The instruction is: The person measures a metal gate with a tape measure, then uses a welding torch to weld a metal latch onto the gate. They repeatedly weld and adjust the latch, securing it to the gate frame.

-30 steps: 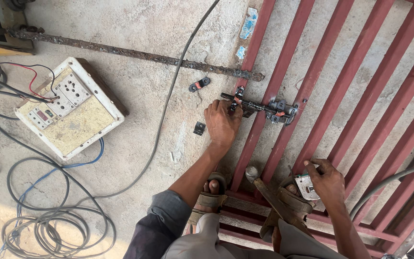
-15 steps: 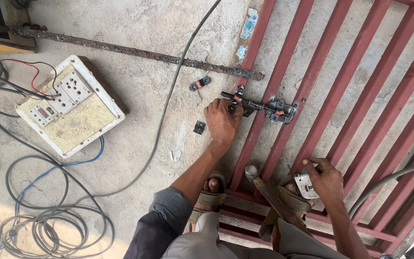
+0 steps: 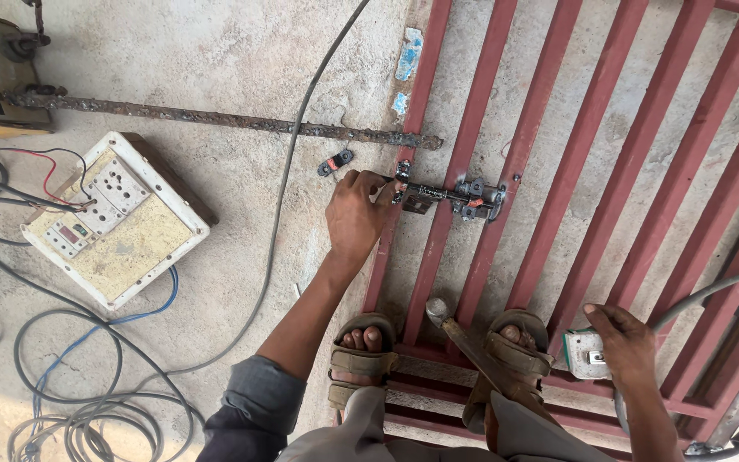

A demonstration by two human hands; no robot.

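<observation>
Since the earlier frame the left hand (image 3: 354, 218) has shifted slightly but stays closed on the rusty sliding bolt latch (image 3: 448, 197) across the red-painted steel gate bars (image 3: 519, 154) lying on the concrete floor (image 3: 215, 60), while the right hand (image 3: 628, 346) grips a white power tool (image 3: 585, 355) beside the sandalled feet.

Right hand (image 3: 628, 345) hides the white tool's (image 3: 582, 355) body.

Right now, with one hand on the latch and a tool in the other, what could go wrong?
1. The left hand grips the sliding bolt latch on the red metal grille; fingers could get pinched there.
2. The right hand holds a corded tool close to the sandalled feet.
3. Loose cables near the switch box could trip someone.
</observation>
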